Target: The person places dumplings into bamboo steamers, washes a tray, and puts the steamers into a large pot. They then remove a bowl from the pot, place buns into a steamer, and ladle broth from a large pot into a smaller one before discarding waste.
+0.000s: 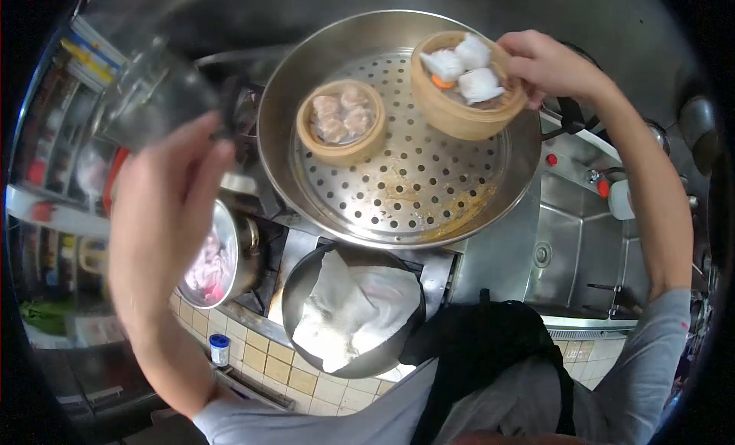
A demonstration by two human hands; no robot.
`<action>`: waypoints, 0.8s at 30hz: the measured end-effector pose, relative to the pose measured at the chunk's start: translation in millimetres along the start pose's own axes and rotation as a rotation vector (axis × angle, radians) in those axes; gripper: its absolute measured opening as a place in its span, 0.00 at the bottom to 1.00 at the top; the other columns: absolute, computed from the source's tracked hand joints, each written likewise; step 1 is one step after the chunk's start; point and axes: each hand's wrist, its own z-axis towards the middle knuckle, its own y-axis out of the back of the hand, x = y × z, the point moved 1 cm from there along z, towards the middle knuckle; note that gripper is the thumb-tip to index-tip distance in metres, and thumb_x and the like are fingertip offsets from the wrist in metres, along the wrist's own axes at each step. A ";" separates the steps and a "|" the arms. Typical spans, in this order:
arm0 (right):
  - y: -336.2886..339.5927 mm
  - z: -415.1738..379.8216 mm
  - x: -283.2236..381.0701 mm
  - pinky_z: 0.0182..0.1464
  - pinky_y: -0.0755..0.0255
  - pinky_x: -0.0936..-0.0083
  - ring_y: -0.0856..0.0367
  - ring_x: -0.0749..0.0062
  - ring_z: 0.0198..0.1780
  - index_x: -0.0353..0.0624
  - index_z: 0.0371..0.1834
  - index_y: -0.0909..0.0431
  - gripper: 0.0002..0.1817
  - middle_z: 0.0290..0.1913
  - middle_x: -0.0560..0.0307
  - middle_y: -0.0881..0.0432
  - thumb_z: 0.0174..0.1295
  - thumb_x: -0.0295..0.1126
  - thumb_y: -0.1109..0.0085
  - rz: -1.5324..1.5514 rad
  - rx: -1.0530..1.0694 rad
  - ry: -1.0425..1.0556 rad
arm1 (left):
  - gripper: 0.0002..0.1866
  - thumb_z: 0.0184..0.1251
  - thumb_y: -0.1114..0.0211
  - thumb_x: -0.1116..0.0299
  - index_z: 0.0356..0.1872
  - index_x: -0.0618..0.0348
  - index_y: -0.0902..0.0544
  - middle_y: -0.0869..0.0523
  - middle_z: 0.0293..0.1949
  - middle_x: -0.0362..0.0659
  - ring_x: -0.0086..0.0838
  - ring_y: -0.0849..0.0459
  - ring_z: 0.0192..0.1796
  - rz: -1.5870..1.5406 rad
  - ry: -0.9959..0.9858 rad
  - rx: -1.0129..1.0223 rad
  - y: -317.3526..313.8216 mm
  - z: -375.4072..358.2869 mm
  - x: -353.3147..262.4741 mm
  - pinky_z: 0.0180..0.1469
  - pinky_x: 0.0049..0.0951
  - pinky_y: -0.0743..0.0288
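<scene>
My right hand [555,66] grips the rim of a bamboo steamer basket [467,119], fingers partly hidden behind it. White dumplings [478,85] and a bit of orange food lie inside. This basket is slightly tilted over the right side of a large perforated metal steamer tray [413,181]. On the tray's left side stands a second bamboo basket [344,152] with several pinkish dumplings [341,112]. My left hand [172,188], blurred by motion, is raised at the left, thumb and fingers pinched at the edge of a see-through glass lid [157,96].
A dark wok [306,353] with white cloth sits below the tray. Left of it is a metal pot [243,253] with pink-and-white contents. A sink [570,246] lies at the right, shelves [57,215] at the left. A blue-capped container [220,349] stands low.
</scene>
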 end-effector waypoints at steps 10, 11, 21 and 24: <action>-61.7 86.5 -4.3 0.27 0.15 0.71 0.12 0.64 0.27 0.28 0.40 0.25 0.10 0.28 0.49 0.19 0.64 0.26 0.49 -0.157 0.087 -0.162 | 0.19 0.69 0.30 0.71 0.57 0.72 0.15 0.09 0.44 0.59 0.33 0.09 0.45 -0.240 0.317 -0.130 44.9 -147.5 3.4 0.47 0.27 0.18; -62.9 95.1 -11.1 0.29 0.15 0.70 0.11 0.64 0.30 0.29 0.40 0.24 0.10 0.29 0.49 0.19 0.64 0.26 0.50 -0.206 0.074 -0.141 | 0.19 0.71 0.32 0.72 0.61 0.68 0.17 0.11 0.51 0.58 0.39 0.10 0.51 -0.170 0.276 0.010 55.2 -150.5 -10.3 0.52 0.32 0.17; 0.6 -2.1 18.8 0.43 0.19 0.64 0.12 0.59 0.43 0.34 0.59 0.23 0.18 0.45 0.44 0.12 0.75 0.36 0.46 -0.180 -0.426 0.583 | 0.24 0.76 0.40 0.72 0.72 0.64 0.26 0.14 0.59 0.59 0.44 0.09 0.54 -0.635 -0.433 0.351 0.0 -202.9 -14.4 0.51 0.37 0.11; 17.6 -63.2 -6.0 0.39 0.21 0.69 0.14 0.65 0.39 0.31 0.66 0.28 0.20 0.42 0.46 0.14 0.77 0.32 0.49 -0.005 -0.496 0.784 | 0.29 0.82 0.47 0.52 0.66 0.70 0.22 0.15 0.58 0.65 0.48 0.12 0.58 -0.764 -0.599 0.401 -58.6 -219.2 -23.9 0.55 0.38 0.14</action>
